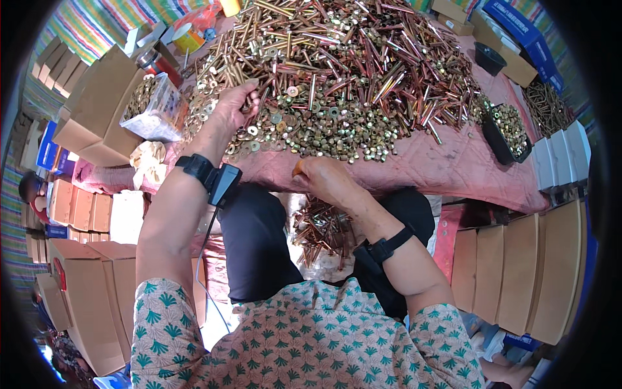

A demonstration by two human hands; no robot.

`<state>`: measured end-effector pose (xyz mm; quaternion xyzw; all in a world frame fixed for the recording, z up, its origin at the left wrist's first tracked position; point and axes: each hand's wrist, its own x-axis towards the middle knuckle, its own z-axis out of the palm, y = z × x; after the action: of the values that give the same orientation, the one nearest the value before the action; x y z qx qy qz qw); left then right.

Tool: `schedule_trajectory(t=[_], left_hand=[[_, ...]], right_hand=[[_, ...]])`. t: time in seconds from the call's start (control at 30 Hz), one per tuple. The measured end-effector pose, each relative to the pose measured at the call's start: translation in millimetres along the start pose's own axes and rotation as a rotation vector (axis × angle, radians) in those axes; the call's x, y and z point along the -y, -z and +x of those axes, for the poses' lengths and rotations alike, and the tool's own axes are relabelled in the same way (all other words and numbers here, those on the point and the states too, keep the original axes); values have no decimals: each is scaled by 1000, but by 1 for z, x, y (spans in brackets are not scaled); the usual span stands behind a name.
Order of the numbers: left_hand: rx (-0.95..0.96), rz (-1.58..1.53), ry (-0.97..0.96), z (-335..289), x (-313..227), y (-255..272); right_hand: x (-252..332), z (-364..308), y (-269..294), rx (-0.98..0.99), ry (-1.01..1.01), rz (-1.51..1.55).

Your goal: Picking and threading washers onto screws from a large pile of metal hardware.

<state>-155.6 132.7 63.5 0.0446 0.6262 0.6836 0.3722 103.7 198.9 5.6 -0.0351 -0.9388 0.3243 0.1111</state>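
My left hand [236, 107] is at the left side of a big heap, its fingers curled together among flat metal washers [253, 130] and long bolts. Whatever it pinches is too small to make out. Close to the table's front edge, my right hand [327, 179] is closed, palm down; an orange-brown patch shows at its fingertips, and what lies inside is hidden. Small nuts [363, 133] form a band along the near side of the heap. Behind them are piled many long, coppery and golden bolt rods [337, 48].
A pink quilted cloth [447, 162] covers the table. A clear plastic bin [159, 113] and a cardboard box [103, 107] stand left. At right are a black tray of nuts [508, 133] and a black bowl [489, 58]. More bolts [321, 227] lie between my knees. Cartons [512, 272] flank me.
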Motion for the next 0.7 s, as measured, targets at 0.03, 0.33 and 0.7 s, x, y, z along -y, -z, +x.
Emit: schedule_trajectory(t=[0.03,0.33,0.7], left_hand=[[-12,96,-15,1,1,-10],[63,166,12,3,4,-16],[79,63,-63,-72,17,49]], right_hand=[[-2,0,-1,-1,-8,-1],[-3,-1,1,-14,44,5],[-2,-4,2,-31,7,51]])
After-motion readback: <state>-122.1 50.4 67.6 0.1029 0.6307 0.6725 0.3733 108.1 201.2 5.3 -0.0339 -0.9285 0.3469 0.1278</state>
